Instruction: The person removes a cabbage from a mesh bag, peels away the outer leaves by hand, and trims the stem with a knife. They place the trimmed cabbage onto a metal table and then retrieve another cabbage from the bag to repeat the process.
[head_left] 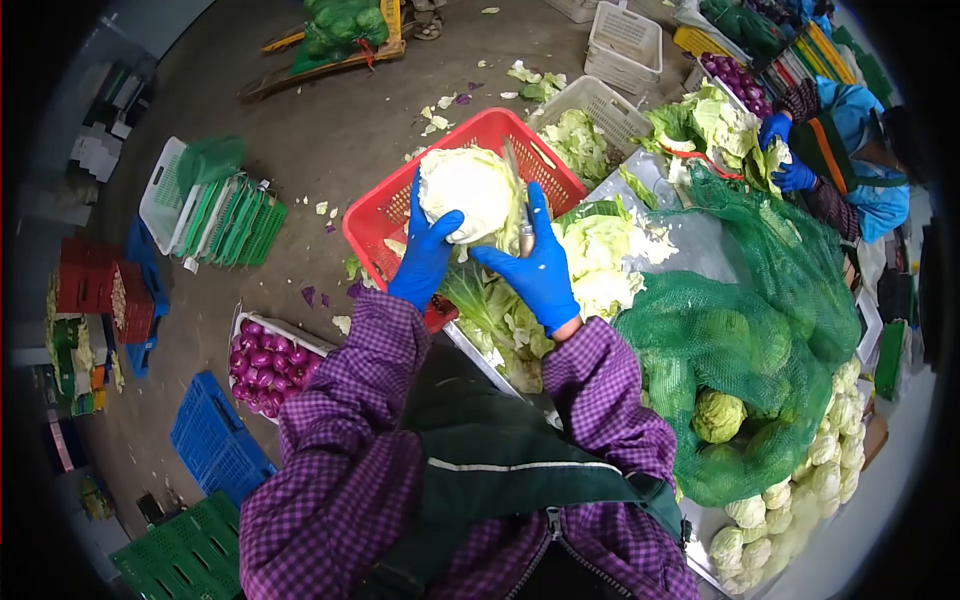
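A pale, trimmed cabbage (466, 194) is held up over the red crate (366, 236). My left hand (428, 262) cups it from the left and below, with the thumb across its lower face. On the other side, my right hand (540, 272) has a knife (526, 232) between thumb and fingers, its blade pointing away from me along the cabbage's right edge. Both hands wear blue gloves. Loose outer leaves (598, 255) lie on the metal table just right of my right hand, and more leaves sit below it.
Whole cabbages in a green net bag (735, 330) cover the table's right side, with stacked pale cabbages (835, 440) beyond. Across the table a co-worker's gloved hands (790, 160) hold leaves. A crate of purple onions (270, 365) and a blue crate (218, 435) stand at left.
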